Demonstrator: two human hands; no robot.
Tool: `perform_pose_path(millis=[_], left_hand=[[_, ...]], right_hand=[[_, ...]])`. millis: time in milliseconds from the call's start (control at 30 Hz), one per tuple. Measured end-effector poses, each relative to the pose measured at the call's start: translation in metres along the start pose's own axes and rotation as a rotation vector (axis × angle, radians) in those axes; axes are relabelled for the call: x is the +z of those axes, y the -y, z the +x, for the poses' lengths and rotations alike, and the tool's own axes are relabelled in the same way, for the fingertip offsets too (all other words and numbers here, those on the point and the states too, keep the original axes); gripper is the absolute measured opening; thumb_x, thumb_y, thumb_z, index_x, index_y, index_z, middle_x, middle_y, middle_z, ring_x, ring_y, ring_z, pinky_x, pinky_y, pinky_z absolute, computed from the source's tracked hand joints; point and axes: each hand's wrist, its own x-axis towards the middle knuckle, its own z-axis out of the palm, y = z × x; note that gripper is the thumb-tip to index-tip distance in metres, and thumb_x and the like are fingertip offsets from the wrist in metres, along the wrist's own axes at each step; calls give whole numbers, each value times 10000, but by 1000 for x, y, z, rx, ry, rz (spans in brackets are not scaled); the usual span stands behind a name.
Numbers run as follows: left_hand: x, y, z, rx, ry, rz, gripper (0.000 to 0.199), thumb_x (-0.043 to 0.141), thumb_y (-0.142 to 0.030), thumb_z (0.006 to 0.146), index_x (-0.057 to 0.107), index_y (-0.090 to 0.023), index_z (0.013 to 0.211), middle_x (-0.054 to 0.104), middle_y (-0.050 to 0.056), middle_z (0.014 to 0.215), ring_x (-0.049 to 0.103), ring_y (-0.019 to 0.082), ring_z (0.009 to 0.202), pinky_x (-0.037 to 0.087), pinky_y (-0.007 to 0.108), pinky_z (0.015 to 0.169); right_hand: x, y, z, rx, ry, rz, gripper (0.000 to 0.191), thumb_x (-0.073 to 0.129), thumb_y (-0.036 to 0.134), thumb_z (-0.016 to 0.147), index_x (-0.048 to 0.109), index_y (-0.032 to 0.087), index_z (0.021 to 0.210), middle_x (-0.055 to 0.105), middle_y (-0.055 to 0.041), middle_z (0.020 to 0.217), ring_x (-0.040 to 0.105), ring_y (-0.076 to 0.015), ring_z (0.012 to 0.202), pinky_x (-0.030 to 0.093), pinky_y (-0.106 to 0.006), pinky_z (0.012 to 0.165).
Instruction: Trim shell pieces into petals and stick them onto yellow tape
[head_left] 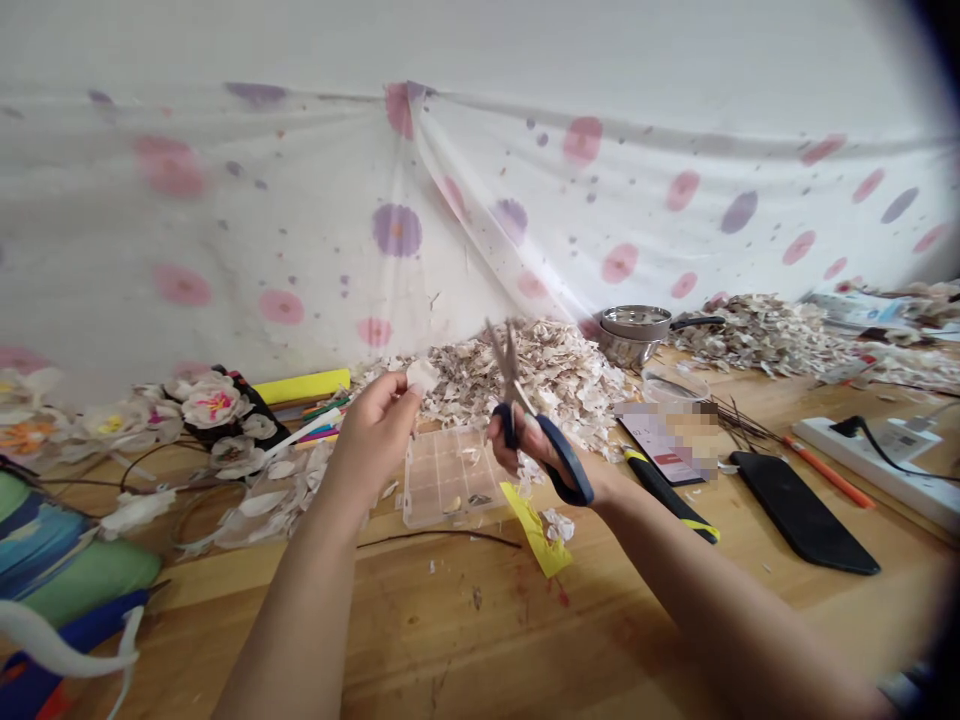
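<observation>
My left hand pinches a small white petal-shaped piece between thumb and fingers. My right hand grips a pair of scissors with dark blue handles, and its steel blades point up, a little apart, close to the white piece. Below both hands lies a transparent plastic compartment box with a few scraps inside. Behind them rises a heap of pale cut flakes. A yellow paper scrap lies under my right wrist.
Artificial white flowers on wires lie at the left of the wooden table. A steel pot, a second pale heap, a black flat case and a white power strip lie right. Polka-dot cloth hangs behind.
</observation>
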Motion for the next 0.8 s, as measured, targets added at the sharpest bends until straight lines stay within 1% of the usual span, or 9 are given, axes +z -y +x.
perform_pose_path(millis=[67,100,167,367,500,667,800], left_hand=[[-2,-1,-1,13,-17,-53,177,537,-367,820,528,-218,725,459,-45,536,384,128,481,272,243,471],[-3,-1,-1,24,-21,-78,176,538,-362,823,526,-217,725,460,-44,539,394,130,490,279,242,476],[-3,-1,-2,36,-22,-112,173,537,-350,828,525,-216,720,461,-43,542,404,130,505,283,240,482],[-2,0,-2,37,13,-193,148,540,-328,828,549,-218,729,460,-48,537,408,128,528,304,244,526],[0,-1,-2,15,32,-252,134,544,-324,816,556,-218,734,475,-45,556,412,130,525,296,248,516],[4,-6,-4,-6,122,-258,171,510,-302,819,517,-210,675,461,-42,542,422,133,537,293,248,522],[7,-6,-5,24,186,-218,229,483,-274,825,464,-204,608,441,-43,520,405,129,525,279,252,517]], right_hand=[[-1,2,-1,52,202,-39,544,353,680,842,514,168,929,433,11,674,406,-120,621,378,-270,626],[-1,3,-2,79,261,-64,544,338,674,852,516,161,895,442,10,666,411,-118,618,376,-268,622],[-1,4,-2,124,311,-107,546,326,666,861,512,153,852,447,14,644,415,-114,609,370,-260,602],[2,6,-3,170,287,-192,551,340,670,852,506,145,832,434,25,622,405,-107,593,358,-252,586],[3,6,-2,199,261,-204,542,359,673,844,508,152,835,424,32,611,388,-103,567,350,-245,563],[2,6,-1,196,256,-213,557,373,686,830,520,149,821,454,18,627,395,-107,581,361,-245,569],[1,6,0,211,214,-182,558,396,684,823,535,143,847,457,12,637,399,-105,584,350,-237,550]])
